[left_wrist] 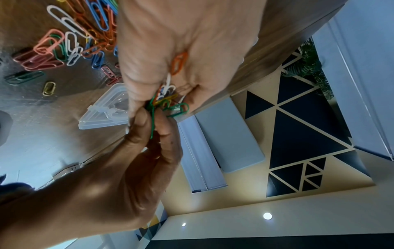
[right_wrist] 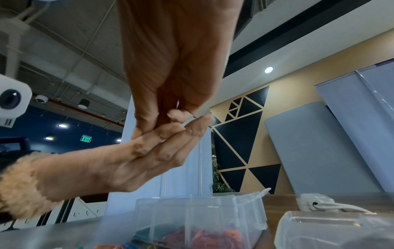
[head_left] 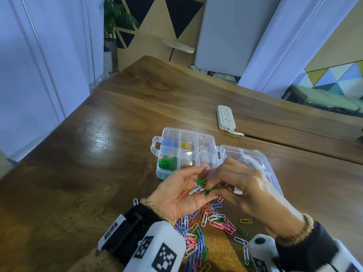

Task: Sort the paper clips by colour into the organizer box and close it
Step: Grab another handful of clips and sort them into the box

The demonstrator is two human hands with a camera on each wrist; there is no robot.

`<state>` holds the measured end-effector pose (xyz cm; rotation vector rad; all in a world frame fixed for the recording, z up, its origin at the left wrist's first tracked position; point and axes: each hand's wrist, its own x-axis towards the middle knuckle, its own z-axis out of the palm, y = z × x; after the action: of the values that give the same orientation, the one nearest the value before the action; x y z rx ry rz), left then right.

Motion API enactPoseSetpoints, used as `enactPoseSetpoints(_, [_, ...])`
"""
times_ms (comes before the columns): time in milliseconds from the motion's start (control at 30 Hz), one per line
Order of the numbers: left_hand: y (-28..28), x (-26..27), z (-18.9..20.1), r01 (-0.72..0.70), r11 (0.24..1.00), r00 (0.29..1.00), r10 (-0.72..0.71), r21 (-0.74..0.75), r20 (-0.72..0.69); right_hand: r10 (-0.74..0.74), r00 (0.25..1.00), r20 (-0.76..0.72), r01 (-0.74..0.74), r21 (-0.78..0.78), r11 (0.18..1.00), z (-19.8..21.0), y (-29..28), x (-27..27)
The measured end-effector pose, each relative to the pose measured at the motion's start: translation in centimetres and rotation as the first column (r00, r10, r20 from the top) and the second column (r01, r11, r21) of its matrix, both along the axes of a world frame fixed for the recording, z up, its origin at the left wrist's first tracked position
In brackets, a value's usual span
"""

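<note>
Six compartments are showing in the clear plastic organizer box [head_left: 186, 152], which is sitting open on the glossy wooden table [head_left: 98, 154] with its see-through lid [head_left: 253, 160] lying flat to the right. Blue, yellow and white clips are filling the far row; green, red and pink ones the near row. The left hand [head_left: 180, 193] is lying palm-up and relaxed just in front of the box, cradling a small handful of paper clips [head_left: 198, 186] — thin coated wire loops in orange, white, yellow and green. The right hand [head_left: 241, 185] is reaching in from the right, its thumb and fingertips pinching a green clip [left_wrist: 151, 124] at the edge of that handful. Beneath both hands a loose pile of clips [head_left: 204, 226] is lying scattered on the table — pink, blue, white, orange, green, yellow. A white power strip [head_left: 225, 117] is resting farther back.
</note>
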<state>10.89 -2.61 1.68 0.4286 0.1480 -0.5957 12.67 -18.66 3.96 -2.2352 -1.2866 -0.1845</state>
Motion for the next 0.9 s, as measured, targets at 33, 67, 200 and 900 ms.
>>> enactPoseSetpoints(33, [-0.1,0.0,0.1,-0.013,1.000,1.000,0.013,0.001,-0.004,0.007,1.000,0.010,-0.007,-0.009,1.000,-0.1,0.0,-0.1])
enactPoseSetpoints(67, [-0.1,-0.1,0.1,-0.024,1.000,1.000,0.024,0.003,-0.006,0.015,1.000,0.024,-0.015,-0.020,1.000,-0.2,0.0,-0.1])
enactPoseSetpoints(200, [-0.3,0.0,-0.1,-0.033,0.999,0.999,0.033,-0.007,-0.008,0.038,0.995,0.088,-0.032,-0.074,0.997,0.0,0.1,-0.3])
enactPoseSetpoints(900, [0.3,0.8,-2.0,0.080,0.996,0.997,-0.080,-0.027,0.014,-0.163,0.736,-0.658,0.382,0.204,0.901,4.9,0.5,0.7])
